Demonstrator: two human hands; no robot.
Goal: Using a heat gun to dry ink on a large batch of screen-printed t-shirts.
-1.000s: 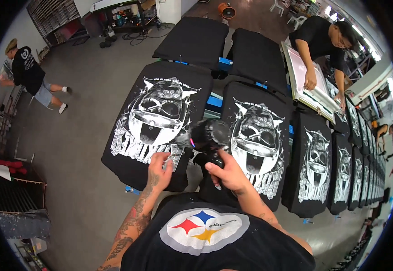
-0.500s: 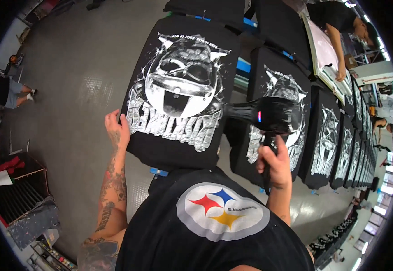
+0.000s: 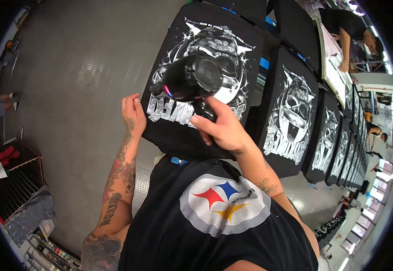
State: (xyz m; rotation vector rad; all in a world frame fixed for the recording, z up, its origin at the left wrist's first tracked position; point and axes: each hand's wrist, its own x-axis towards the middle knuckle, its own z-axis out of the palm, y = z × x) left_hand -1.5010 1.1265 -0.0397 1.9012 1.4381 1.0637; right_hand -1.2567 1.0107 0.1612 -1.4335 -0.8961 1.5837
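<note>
My right hand [image 3: 225, 128] is wrapped round the handle of a black hair dryer [image 3: 185, 81], which has a small red and blue light. The dryer hangs over the black T-shirt [image 3: 192, 140] in front of me, its nozzle toward the left, and hides part of the white and grey print on it. That shirt lies flat over a board, its printed lettering nearest me. Beside the shirt's lower left edge is my left hand [image 3: 134, 113], empty, its fingers loosely bent and apart from the thumb. Whether it touches the edge I cannot tell.
More black shirts [image 3: 291, 108] with the same print lie on boards in a row curving off to the right. A co-worker [image 3: 345, 40] reaches over a framed screen [image 3: 329, 67] at the upper right. A dark rack [image 3: 20, 185] stands at the lower left.
My right hand has swung the hair dryer leftward from the neighbouring shirt to over the shirt before me. In the view, that shirt and my left hand sit farther right and higher.
</note>
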